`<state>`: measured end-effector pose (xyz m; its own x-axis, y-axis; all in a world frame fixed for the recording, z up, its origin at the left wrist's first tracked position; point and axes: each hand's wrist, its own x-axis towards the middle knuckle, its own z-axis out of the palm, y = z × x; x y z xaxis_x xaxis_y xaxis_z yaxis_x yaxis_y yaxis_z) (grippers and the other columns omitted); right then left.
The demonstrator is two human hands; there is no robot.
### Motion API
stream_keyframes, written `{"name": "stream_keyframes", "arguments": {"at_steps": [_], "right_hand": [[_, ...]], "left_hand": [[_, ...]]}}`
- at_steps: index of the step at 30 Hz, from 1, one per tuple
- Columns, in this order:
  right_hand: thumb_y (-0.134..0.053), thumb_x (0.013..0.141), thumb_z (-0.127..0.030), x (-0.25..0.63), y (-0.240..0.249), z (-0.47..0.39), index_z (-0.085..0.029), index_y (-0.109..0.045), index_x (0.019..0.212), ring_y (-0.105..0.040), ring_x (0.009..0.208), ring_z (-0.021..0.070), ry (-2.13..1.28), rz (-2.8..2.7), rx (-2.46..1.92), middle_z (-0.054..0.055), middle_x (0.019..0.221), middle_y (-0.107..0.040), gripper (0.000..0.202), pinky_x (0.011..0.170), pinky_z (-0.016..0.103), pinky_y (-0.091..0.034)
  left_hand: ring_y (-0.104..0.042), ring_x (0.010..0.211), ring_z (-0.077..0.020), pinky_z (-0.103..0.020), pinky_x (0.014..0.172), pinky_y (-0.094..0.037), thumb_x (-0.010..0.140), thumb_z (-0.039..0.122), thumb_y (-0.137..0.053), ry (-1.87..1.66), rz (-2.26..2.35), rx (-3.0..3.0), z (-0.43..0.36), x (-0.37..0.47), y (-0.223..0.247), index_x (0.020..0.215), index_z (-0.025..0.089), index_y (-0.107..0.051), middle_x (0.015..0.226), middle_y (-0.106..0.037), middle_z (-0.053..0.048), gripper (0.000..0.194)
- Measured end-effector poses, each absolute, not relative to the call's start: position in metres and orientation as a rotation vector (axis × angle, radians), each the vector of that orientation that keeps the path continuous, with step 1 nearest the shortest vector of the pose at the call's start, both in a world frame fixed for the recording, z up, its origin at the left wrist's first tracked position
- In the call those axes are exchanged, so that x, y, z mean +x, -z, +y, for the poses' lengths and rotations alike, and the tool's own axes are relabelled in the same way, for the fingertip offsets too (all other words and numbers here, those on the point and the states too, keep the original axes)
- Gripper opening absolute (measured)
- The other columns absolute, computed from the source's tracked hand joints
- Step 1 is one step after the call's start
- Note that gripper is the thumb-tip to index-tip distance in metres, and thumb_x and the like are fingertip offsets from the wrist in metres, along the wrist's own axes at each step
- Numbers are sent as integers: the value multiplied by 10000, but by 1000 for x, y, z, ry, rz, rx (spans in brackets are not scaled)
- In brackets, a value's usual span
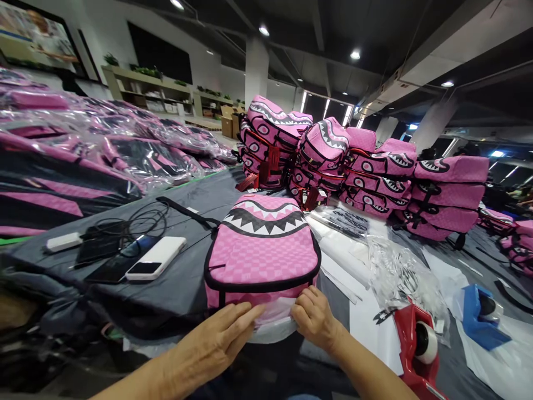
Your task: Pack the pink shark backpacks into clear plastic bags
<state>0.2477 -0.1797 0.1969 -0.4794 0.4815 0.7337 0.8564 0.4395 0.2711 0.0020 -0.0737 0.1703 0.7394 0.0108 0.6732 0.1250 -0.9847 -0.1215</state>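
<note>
While both hands work at its near edge, the pink backpack lies flat on the grey table, its long axis running away from the person, the shark-teeth print at the far end and the base toward the hands. A clear plastic bag wraps that near base. The left hand rests with fingers spread flat against the bag's lower left corner; the right hand has its fingers curled, pinching the plastic at the lower right. Left of the backpack sit a white power bank and cables; right of it lie loose plastic sheets and a red tape dispenser, near. Stacked pink backpacks crowd the far side
</note>
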Motion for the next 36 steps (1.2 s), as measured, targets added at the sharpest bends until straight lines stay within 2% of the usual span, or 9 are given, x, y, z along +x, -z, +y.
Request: {"name": "stream_keyframes", "arguments": {"at_steps": [3,10,15,18,21,24,27,31,36], "right_hand": [[-431,945,-205,244,-202,-184,-181,-548,805,-424,662,189,779,-2201,-1094,28,700,-510,184,615,336,-340],[-442,925,-32,252,-170,-175,-195,-555,832,-442,667,172,887,-2022,-1196,20,720,-524,219,645,324,-333],[-487,902,-54,259,-118,-183,-209,-557,796,-430,624,159,902,-2031,-1237,-4,683,-490,200,633,322,-315],[-491,910,-188,267,-118,-202,-195,-588,922,-496,683,183,691,-2204,-1183,23,744,-575,98,662,332,-388],[-471,949,-419,273,-141,-214,-147,-575,1120,-551,747,210,378,-2374,-1198,56,814,-633,338,694,346,-438],[-475,1025,-395,273,-165,-212,-167,-545,1258,-585,709,176,256,-2451,-1402,22,795,-661,333,662,310,-414],[-598,1010,-315,266,-176,-201,-228,-602,1185,-620,676,143,223,-2496,-1602,-29,739,-680,195,617,285,-374],[-727,927,-338,255,-177,-194,-191,-637,1014,-634,687,163,205,-2580,-1791,-4,741,-701,193,593,300,-368],[-620,984,-231,252,-174,-206,-202,-612,884,-558,682,164,447,-2493,-1634,-2,719,-643,105,626,310,-361]], "left_hand": [[-636,1091,-161,-276,973,-534,906,-45,-477,1155,18,-2618,-69,4,-188,1107,162,-656,1191,-705,-49,339],[-608,1153,-234,-357,941,-563,862,-69,-517,1456,-307,-2417,-89,20,-158,1037,186,-643,1187,-665,-84,334],[-598,1138,-253,-363,943,-555,967,223,-519,1302,-355,-2711,-114,19,-131,983,168,-661,1272,-647,-136,153],[-569,1133,-234,-332,921,-549,998,251,-492,1327,-384,-2809,-121,15,-125,952,193,-669,1276,-638,-113,193],[-551,1108,-226,-342,926,-549,1005,179,-459,1426,-542,-2854,-123,14,-124,899,207,-682,1223,-629,-103,249],[-567,1064,-230,-376,910,-569,1004,203,-481,1471,-670,-2887,-124,16,-127,889,220,-714,1171,-626,-95,260],[-591,1017,-219,-354,850,-596,997,253,-521,1525,-756,-2881,-125,18,-132,860,226,-725,1137,-621,-86,247],[-610,1022,-201,-318,840,-601,997,245,-526,1555,-704,-2877,-127,21,-137,864,224,-689,1147,-602,-86,211],[-647,1022,-200,-299,871,-588,1029,323,-475,1486,-698,-2801,-124,21,-138,1183,173,-616,1120,-621,-100,257]]}}
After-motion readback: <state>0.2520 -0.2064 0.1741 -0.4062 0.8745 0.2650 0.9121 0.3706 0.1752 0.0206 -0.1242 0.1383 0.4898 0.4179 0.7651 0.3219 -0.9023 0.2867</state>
